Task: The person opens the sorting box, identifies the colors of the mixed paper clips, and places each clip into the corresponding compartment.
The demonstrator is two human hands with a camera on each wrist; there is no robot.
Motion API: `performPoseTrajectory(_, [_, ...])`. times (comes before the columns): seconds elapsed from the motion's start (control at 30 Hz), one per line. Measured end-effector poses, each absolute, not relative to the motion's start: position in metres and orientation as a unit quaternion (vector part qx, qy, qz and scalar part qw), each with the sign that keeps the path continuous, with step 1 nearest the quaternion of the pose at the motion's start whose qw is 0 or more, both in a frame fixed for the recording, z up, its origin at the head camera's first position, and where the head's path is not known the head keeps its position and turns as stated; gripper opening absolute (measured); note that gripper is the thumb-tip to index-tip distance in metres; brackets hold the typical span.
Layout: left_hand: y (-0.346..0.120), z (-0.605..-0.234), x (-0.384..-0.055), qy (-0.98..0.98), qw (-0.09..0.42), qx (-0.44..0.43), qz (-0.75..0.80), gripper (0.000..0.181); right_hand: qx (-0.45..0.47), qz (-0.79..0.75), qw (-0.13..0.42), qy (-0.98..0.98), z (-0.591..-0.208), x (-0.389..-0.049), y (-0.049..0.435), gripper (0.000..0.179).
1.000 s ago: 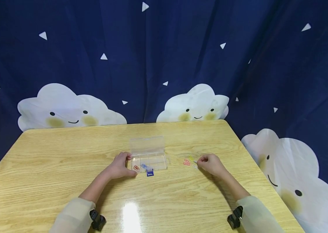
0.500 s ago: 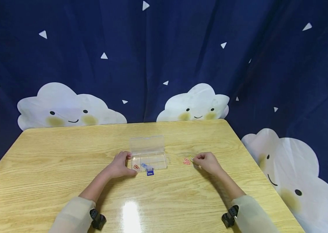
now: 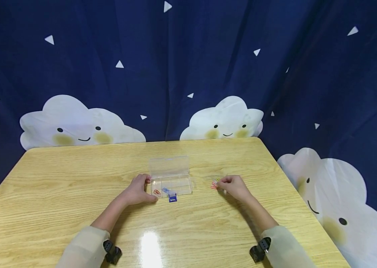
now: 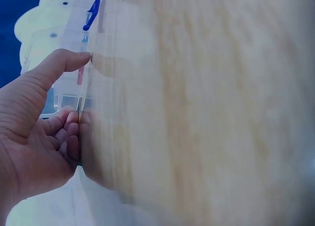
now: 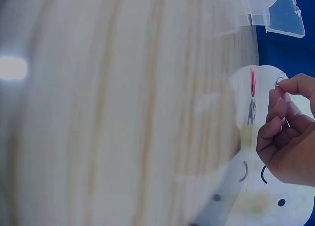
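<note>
A clear plastic compartment box [image 3: 178, 181] stands on the wooden table with its lid [image 3: 169, 166] raised at the back. Red paper clips [image 3: 156, 192] and blue paper clips [image 3: 166, 190] lie in separate front compartments. My left hand [image 3: 138, 191] holds the box's left end, thumb at the front corner and fingers at the back. My right hand [image 3: 237, 187] pinches a white paper clip [image 5: 280, 79] between thumb and index finger, lifted off the table. Below it lie loose red paper clips [image 3: 213, 185], with yellow and white ones partly hidden by the fingers.
A blue latch [image 3: 173, 198] hangs at the box's front edge. Something thin and clear lies on the table behind the loose clips. Past the table's [image 3: 188, 230] back edge hangs a dark blue curtain [image 3: 135, 56] with clouds.
My right hand has shifted left from the white paper clips to above the yellow and red ones, with a white clip now in its fingertips. The left hand has stayed on the box.
</note>
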State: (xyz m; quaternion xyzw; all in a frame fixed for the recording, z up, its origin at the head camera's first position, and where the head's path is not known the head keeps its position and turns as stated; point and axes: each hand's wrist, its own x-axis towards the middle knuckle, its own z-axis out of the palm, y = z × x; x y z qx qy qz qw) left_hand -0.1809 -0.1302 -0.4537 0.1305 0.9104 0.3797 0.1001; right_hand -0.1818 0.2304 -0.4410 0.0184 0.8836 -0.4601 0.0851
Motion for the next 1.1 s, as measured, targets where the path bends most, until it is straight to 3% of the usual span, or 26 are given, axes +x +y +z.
performPoseTrajectory(1.1, [-0.130,-0.452,-0.180,0.915,0.101,0.131,0.367,0.067,-0.011,-0.487,0.118,0.865,-0.431,-0.181,0.178,0.019])
